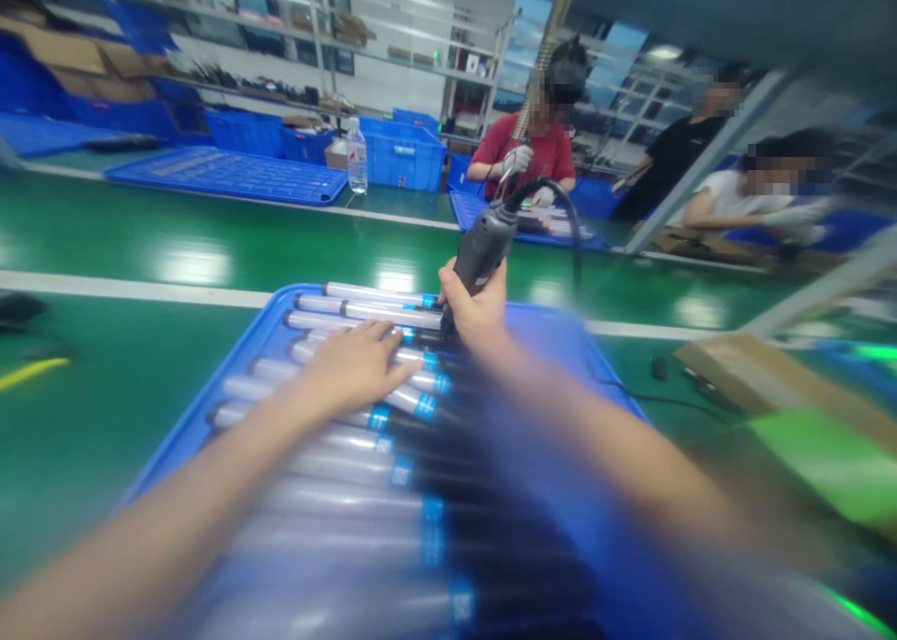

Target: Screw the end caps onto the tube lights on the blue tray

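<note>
Clear tubes with black ends and blue labels lie side by side across a blue tray. My right hand is wrapped round a dark corded power tool, held upright with its lower end at a tube near the tray's far edge. My left hand rests on the tubes just left of the tool, palm down with its fingers apart. The nearer tubes are blurred.
Behind the green work surface are a flat blue tray, a water bottle and a blue crate. Three people are across the line. A cardboard box stands at the right, and a cable runs beside the tray.
</note>
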A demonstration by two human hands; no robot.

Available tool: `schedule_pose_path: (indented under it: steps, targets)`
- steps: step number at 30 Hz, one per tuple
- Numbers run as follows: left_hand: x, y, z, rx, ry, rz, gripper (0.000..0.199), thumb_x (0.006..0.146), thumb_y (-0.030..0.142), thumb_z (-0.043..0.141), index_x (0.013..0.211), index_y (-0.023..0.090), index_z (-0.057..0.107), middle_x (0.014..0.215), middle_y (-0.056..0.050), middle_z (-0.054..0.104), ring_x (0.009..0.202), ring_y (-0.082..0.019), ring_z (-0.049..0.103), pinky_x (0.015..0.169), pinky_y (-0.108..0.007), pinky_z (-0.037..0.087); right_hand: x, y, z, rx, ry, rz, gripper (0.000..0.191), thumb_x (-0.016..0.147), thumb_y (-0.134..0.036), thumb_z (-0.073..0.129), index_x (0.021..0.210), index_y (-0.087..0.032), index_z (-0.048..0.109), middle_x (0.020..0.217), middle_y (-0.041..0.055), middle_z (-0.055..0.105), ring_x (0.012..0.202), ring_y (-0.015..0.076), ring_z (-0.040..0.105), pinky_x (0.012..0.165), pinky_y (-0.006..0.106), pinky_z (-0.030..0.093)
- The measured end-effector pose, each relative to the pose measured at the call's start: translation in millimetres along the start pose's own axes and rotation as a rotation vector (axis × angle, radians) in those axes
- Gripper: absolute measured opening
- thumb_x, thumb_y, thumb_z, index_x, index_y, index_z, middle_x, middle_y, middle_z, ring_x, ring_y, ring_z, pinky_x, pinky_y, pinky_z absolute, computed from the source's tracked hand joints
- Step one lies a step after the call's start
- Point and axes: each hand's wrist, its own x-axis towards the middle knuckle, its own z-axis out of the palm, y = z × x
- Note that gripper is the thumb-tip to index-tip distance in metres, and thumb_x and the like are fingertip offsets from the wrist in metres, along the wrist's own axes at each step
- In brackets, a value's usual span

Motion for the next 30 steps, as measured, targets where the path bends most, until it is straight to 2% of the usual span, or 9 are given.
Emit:
schedule_pose_path:
  steps: [9,12,15,18,21,24,26,28,30]
  targets:
    - [-0.2,1.7,-2.0,0.002,0.004,0.001,0.071,0.106,0.063,0.036,0.153,0.014,0.059,0.165,-0.017,0.048,0.152,-0.036,0.047,0.122,-0.051,0.043,2.7,-1.8,1.7,-0.024,0.016,-0.001,0.036,0.091,-0.043,0.078,0.108,-0.025,0.051,0.077,-0.0090,0.066,0.059,0.0089,0.063,0.065,0.027,0.054]
    - [-0.6,1.1,-0.3,-0.005,0.017,0.004,0.068,0.107,0.060,0.038,0.152,0.014,0.059,0.164,-0.017,0.049,0.152,-0.037,0.046,0.121,-0.053,0.044,5.6,-9.2,0.7,0.008,0.016,0.000,0.034,0.092,-0.042,0.076,0.107,-0.025,0.051,0.079,-0.0083,0.067,0.058,0.0079,0.062,0.062,0.025,0.054]
    - [-0.2,-0.3,2.7,-0.030,0.085,0.025,0.064,0.106,0.057,0.042,0.150,0.015,0.061,0.159,-0.017,0.055,0.149,-0.037,0.050,0.119,-0.053,0.045,8.8,-22.8,2.3,0.059,0.034,-0.017,0.032,0.094,-0.045,0.074,0.106,-0.025,0.053,0.079,-0.0078,0.065,0.058,0.0072,0.062,0.059,0.023,0.054]
    - [1.0,-1.9,5.2,-0.071,0.215,0.074,0.057,0.105,0.052,0.048,0.143,0.015,0.066,0.149,-0.015,0.064,0.137,-0.036,0.060,0.115,-0.050,0.048,8.0,-39.2,8.8,0.123,0.013,-0.054,0.031,0.094,-0.044,0.075,0.106,-0.025,0.054,0.083,-0.0071,0.066,0.058,0.0064,0.062,0.058,0.022,0.054]
    - [2.4,-4.0,6.8,-0.132,0.306,0.143,0.046,0.104,0.048,0.055,0.132,0.016,0.072,0.130,-0.013,0.074,0.121,-0.033,0.068,0.107,-0.047,0.051,0.4,-54.8,18.8,0.173,-0.016,-0.037,0.030,0.095,-0.045,0.074,0.107,-0.026,0.054,0.089,-0.0056,0.067,0.059,0.0062,0.062,0.058,0.022,0.055]
    - [2.9,-6.3,8.3,-0.189,0.321,0.206,0.031,0.103,0.041,0.058,0.110,0.018,0.077,0.107,-0.011,0.078,0.104,-0.029,0.070,0.096,-0.043,0.052,-8.2,-65.9,27.2,0.214,-0.051,-0.011,0.024,0.097,-0.042,0.073,0.107,-0.026,0.057,0.091,-0.0044,0.067,0.062,0.0065,0.063,0.061,0.023,0.056]
    - [2.8,-7.4,9.2,-0.194,0.323,0.216,0.028,0.104,0.035,0.056,0.096,0.018,0.076,0.098,-0.010,0.077,0.096,-0.027,0.069,0.090,-0.041,0.052,-9.6,-68.2,28.4,0.242,-0.064,-0.024,0.022,0.097,-0.040,0.073,0.105,-0.026,0.059,0.091,-0.0044,0.067,0.063,0.0064,0.063,0.061,0.023,0.056]
    - [2.5,-7.6,9.7,-0.182,0.334,0.202,0.029,0.104,0.032,0.053,0.092,0.018,0.075,0.094,-0.010,0.075,0.094,-0.027,0.068,0.088,-0.040,0.052,-5.8,-65.3,24.8,0.234,-0.051,-0.033,0.024,0.096,-0.042,0.074,0.105,-0.027,0.058,0.090,-0.0045,0.067,0.062,0.0067,0.063,0.061,0.023,0.056]
    - [2.5,-6.8,10.0,-0.183,0.357,0.171,0.028,0.104,0.032,0.054,0.098,0.017,0.076,0.098,-0.010,0.075,0.098,-0.028,0.069,0.091,-0.041,0.052,1.3,-58.9,17.4,0.191,-0.006,-0.029,0.029,0.094,-0.044,0.076,0.105,-0.027,0.056,0.089,-0.0049,0.067,0.060,0.0073,0.062,0.060,0.024,0.056]
